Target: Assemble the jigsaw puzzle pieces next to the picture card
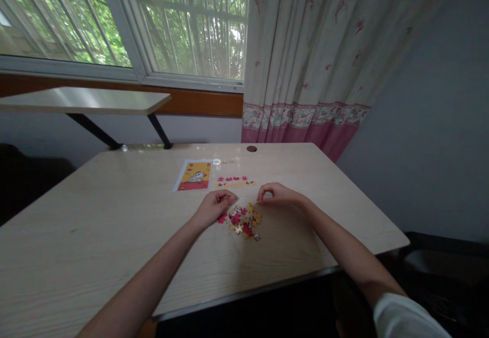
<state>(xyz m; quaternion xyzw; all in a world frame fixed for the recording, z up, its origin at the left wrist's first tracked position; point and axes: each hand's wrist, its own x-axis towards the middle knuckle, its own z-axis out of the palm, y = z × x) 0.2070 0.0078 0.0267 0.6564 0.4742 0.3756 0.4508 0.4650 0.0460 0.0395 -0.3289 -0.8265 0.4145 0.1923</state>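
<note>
A loose pile of jigsaw puzzle pieces, red, yellow and white, lies on the table in front of me. At the pile's upper left is my left hand, closed with its fingers curled; whatever is in it, if anything, is hidden. My right hand pinches thumb and forefinger at the pile's upper right edge, with a small pale puzzle piece at the tips. Beyond the hands, red pieces form a row, with yellow pieces in another just nearer. A picture sheet shows a white cartoon animal on yellow and red.
A few pale pieces lie to the right of the sheet's top. The wooden table has a round cable hole at its back edge. A raised shelf stands at the back left, below a window. A curtain hangs behind.
</note>
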